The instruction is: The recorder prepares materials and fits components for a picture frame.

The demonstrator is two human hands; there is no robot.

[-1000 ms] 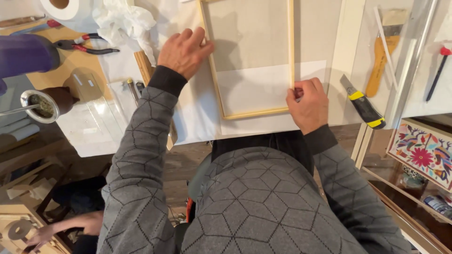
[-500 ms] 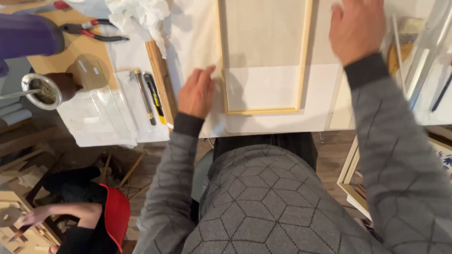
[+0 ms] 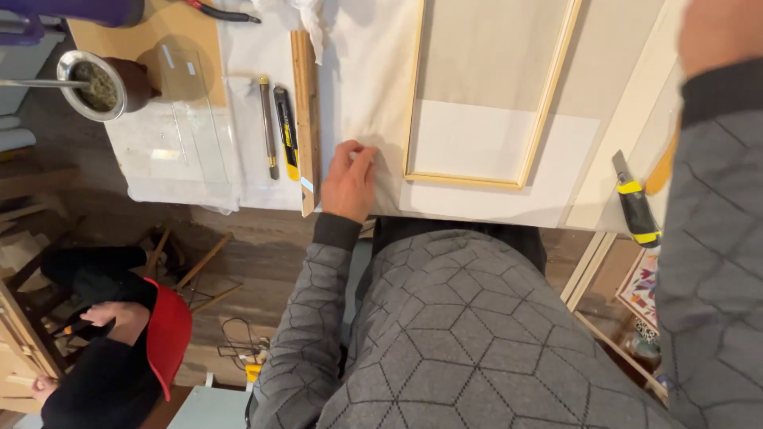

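White-covered work table (image 3: 262,63), wooden board corner (image 3: 187,36) showing top left. On it: off-white canvas cloth (image 3: 366,95) with a light wood stretcher frame (image 3: 413,111) on top, wooden strip (image 3: 304,103), yellow-black utility knife (image 3: 285,131), metal rod tool (image 3: 266,123), clear ruler (image 3: 179,119), second knife (image 3: 636,202) far right.

I see a worn wooden floor (image 3: 262,262) below the white-covered table (image 3: 183,171), wooden furniture (image 3: 20,349) at left, and leaning frames (image 3: 612,334) at right.
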